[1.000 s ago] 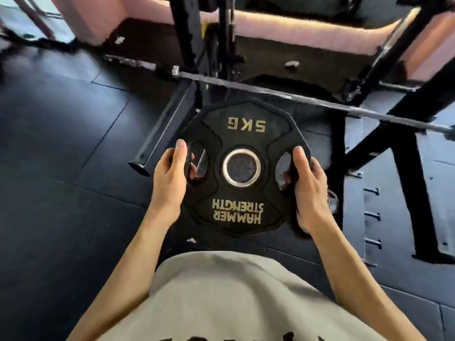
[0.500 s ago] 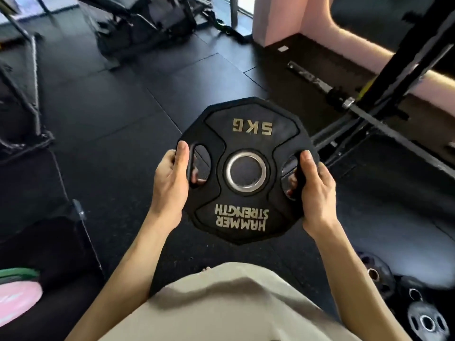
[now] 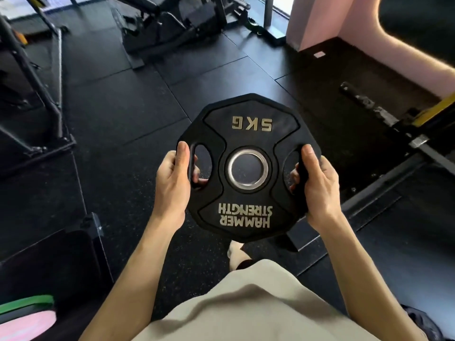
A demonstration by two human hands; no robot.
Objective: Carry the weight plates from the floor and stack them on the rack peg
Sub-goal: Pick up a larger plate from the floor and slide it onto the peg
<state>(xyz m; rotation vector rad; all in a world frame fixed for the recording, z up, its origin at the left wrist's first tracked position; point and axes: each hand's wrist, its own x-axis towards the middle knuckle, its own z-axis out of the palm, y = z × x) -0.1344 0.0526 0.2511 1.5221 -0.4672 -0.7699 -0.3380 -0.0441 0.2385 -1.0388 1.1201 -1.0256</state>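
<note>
Both hands, left hand (image 3: 173, 183) and right hand (image 3: 317, 185), grip weight plate (image 3: 248, 168)

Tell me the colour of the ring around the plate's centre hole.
Silver metal, set in the black weight plate; the head view shows it clearly.

Bare forearms (image 3: 138, 274) — a loose beige shirt (image 3: 248, 306) below.

You hold one weight plate (image 3: 248, 168) bearing two legible markings, both in gold lettering and both upside down from your viewpoint. Along its far edge it reads "5KG". Along its near edge it reads "HAMMER STRENGTH" in two lines. No other text is readable anywhere.
</note>
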